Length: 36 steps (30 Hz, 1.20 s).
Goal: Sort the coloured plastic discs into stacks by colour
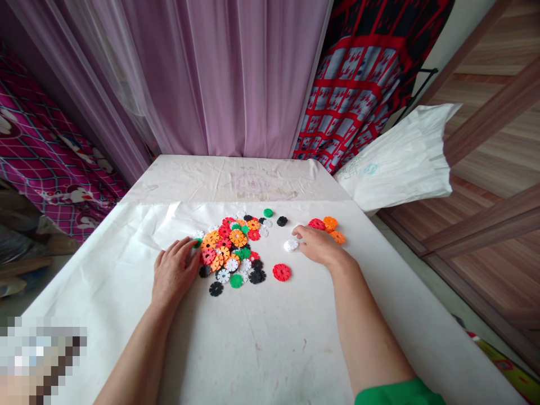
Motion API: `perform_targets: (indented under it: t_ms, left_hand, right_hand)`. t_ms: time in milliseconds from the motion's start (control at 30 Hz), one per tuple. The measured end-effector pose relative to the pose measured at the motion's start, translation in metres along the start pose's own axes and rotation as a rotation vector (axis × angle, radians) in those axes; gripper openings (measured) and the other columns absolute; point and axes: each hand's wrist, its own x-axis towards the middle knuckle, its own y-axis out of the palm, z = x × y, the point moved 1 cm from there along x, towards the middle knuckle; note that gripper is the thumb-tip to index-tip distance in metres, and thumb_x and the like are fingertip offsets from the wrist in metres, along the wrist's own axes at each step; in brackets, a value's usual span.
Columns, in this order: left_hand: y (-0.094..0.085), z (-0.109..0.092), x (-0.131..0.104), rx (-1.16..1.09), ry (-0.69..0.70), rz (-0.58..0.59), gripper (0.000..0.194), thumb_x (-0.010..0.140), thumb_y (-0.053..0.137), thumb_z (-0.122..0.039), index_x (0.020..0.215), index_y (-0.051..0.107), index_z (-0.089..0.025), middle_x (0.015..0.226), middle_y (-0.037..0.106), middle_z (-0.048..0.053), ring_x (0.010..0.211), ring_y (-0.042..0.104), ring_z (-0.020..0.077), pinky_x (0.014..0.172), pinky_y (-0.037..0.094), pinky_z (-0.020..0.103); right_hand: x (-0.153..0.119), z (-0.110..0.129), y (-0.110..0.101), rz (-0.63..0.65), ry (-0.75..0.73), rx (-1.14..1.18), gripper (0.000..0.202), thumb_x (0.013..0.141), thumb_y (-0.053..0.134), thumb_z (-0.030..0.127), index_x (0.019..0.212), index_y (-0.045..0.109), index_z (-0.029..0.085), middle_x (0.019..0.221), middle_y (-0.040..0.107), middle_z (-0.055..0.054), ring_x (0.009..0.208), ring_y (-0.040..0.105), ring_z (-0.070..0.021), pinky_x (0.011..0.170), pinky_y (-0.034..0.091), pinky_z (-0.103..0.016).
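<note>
A mixed pile of slotted plastic snowflake discs (238,238) in red, orange, green, white and black lies on the white-covered table. My left hand (174,271) rests at the pile's left edge, fingers loosely bent and spread, beside a green disc (197,243). Right of the pile, my right hand (319,244) has its thumb and forefinger closed at a white disc (291,245); its other fingers are partly hidden. Closer to me lies a red disc (282,272). Beyond the right hand are red discs (316,224) and orange discs (330,224).
A black disc (282,221) and a green disc (268,212) lie behind the pile. A white bag (400,160) stands at the table's right far corner. Purple curtains (236,79) hang behind the table (236,349). Wooden doors (498,146) are at the right.
</note>
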Motion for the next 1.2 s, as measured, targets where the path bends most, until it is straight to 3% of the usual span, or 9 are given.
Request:
perform_targets:
  t_ms: [167, 633, 800, 967, 1067, 1200]
  left_hand:
    - [0.001, 0.000, 0.000, -0.010, -0.001, -0.004, 0.043, 0.094, 0.039, -0.047, 0.121, 0.066, -0.026, 0.137, 0.061, 0.006, 0.133, 0.049, 0.0280, 0.109, 0.036, 0.049]
    - [0.001, 0.000, -0.001, -0.026, -0.007, -0.007, 0.040, 0.093, 0.042, -0.045, 0.122, 0.066, -0.029, 0.137, 0.062, 0.005, 0.132, 0.049, 0.0266, 0.109, 0.035, 0.047]
    - [-0.001, -0.002, -0.001, -0.004, -0.013, 0.012, 0.043, 0.094, 0.039, -0.046, 0.122, 0.065, -0.025, 0.140, 0.059, 0.007, 0.135, 0.047, 0.0286, 0.111, 0.033, 0.051]
    - [-0.003, -0.005, -0.001, -0.001, -0.039, 0.020, 0.042, 0.094, 0.040, -0.044, 0.122, 0.065, -0.026, 0.139, 0.060, 0.007, 0.135, 0.048, 0.0289, 0.113, 0.032, 0.054]
    - [-0.003, -0.004, -0.002, -0.011, -0.042, 0.011, 0.041, 0.094, 0.042, -0.044, 0.123, 0.066, -0.027, 0.139, 0.060, 0.007, 0.135, 0.047, 0.0292, 0.114, 0.031, 0.055]
    - [-0.003, -0.004, -0.002, -0.020, -0.045, 0.023, 0.042, 0.095, 0.040, -0.044, 0.123, 0.065, -0.027, 0.141, 0.059, 0.006, 0.136, 0.046, 0.0287, 0.114, 0.029, 0.055]
  right_hand:
    - [-0.001, -0.004, -0.002, 0.055, 0.146, -0.087, 0.036, 0.087, 0.047, 0.015, 0.116, 0.068, 0.022, 0.115, 0.070, -0.011, 0.106, 0.063, -0.0259, 0.079, 0.044, -0.030]
    - [-0.001, 0.005, 0.000, 0.078, 0.070, -0.138, 0.025, 0.087, 0.051, 0.014, 0.095, 0.074, 0.020, 0.098, 0.073, -0.013, 0.088, 0.068, -0.0261, 0.067, 0.043, -0.030]
    - [-0.002, 0.007, -0.004, -0.051, 0.104, -0.110, 0.032, 0.090, 0.046, 0.017, 0.111, 0.071, 0.023, 0.108, 0.072, -0.010, 0.098, 0.066, -0.0248, 0.076, 0.043, -0.031]
    - [0.009, 0.031, -0.003, -0.236, -0.088, -0.049, 0.038, 0.091, 0.045, 0.015, 0.123, 0.063, 0.021, 0.129, 0.064, -0.007, 0.113, 0.059, -0.0205, 0.093, 0.042, -0.029]
    - [0.027, 0.050, 0.003, -0.204, -0.228, -0.057, 0.044, 0.089, 0.044, 0.009, 0.128, 0.060, 0.020, 0.137, 0.058, -0.009, 0.120, 0.055, -0.0202, 0.099, 0.039, -0.028]
    - [0.049, 0.065, 0.015, -0.101, -0.279, -0.120, 0.052, 0.087, 0.039, 0.001, 0.132, 0.056, 0.020, 0.138, 0.055, -0.011, 0.123, 0.053, -0.0208, 0.101, 0.040, -0.031]
